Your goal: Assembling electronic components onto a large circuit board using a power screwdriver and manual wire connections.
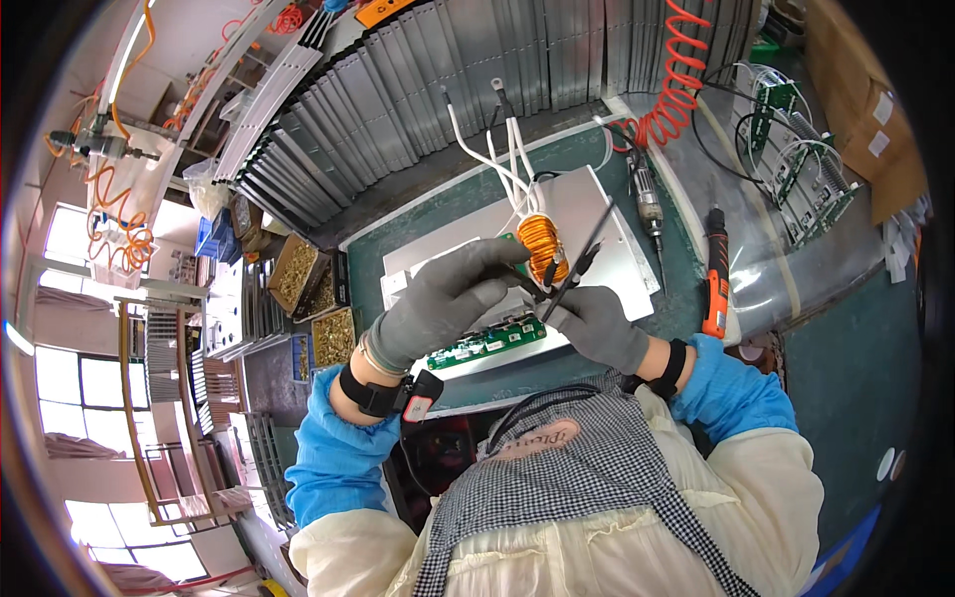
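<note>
A toroid coil [542, 247] wound with orange-copper wire stands over a light metal plate [617, 261] on the bench. White cables with lug ends [512, 149] run away from it toward the back. My left hand [448, 303], in a grey glove, is closed at the coil's near left side, its fingertips pinching something dark that they mostly hide. From the right, my gloved right hand [597, 326] pinches a thin black strip [587, 254] that slants up past the coil. A green circuit board [487, 343] lies on the plate below my hands.
Grey metal panels [428, 90] stand in a row behind the bench. To the right are a pneumatic screwdriver [649, 204] on a red coiled hose [671, 90], an orange-black power screwdriver [716, 274] and wired circuit boards [796, 169]. Bins of small parts [333, 336] sit at the left.
</note>
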Demonstrator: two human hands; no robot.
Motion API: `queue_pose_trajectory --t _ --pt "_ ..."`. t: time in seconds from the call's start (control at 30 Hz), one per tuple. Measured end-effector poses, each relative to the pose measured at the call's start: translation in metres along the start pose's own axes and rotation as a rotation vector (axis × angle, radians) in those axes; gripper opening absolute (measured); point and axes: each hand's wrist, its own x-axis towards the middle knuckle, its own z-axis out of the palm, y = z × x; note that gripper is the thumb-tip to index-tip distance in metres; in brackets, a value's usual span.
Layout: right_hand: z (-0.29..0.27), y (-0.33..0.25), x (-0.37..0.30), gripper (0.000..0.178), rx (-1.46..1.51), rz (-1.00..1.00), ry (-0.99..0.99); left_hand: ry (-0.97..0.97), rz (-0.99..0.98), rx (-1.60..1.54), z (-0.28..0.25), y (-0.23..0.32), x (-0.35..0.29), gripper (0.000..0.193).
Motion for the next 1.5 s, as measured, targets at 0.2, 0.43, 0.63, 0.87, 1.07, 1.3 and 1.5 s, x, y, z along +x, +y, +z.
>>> queue_pose_trajectory --t 0.2,0.43,0.63,0.87,1.07,1.3,1.5 --pt "0.000 0.001 -0.002 0.031 -0.051 0.002 -0.032 -0.057 0.176 0.891 -0.006 0.008 0.020 0.025" --pt "-0.001 -0.001 -0.015 0.029 0.002 -0.010 0.005 0.252 0.211 1.219 -0.013 -0.017 0.025 0.021" --pt "0.009 -0.001 -0.024 0.030 -0.070 -0.046 0.072 0.305 0.056 1.171 -0.012 -0.032 0.025 0.023" --pt "-0.009 0.002 -0.017 0.043 -0.735 -0.621 0.033 0.308 0.003 1.260 0.000 -0.040 0.033 0.025" --pt "-0.003 -0.001 -0.012 0.043 -0.888 -0.571 0.044 0.134 -0.128 1.339 -0.005 -0.043 0.044 0.025" --pt "0.004 -0.011 -0.008 0.033 -1.053 -0.477 -0.005 -0.299 -0.039 1.333 -0.031 -0.043 0.045 0.020" --pt "-0.007 -0.009 -0.011 0.041 -0.917 -0.614 0.025 -0.393 0.233 1.204 -0.048 -0.037 0.034 0.029"
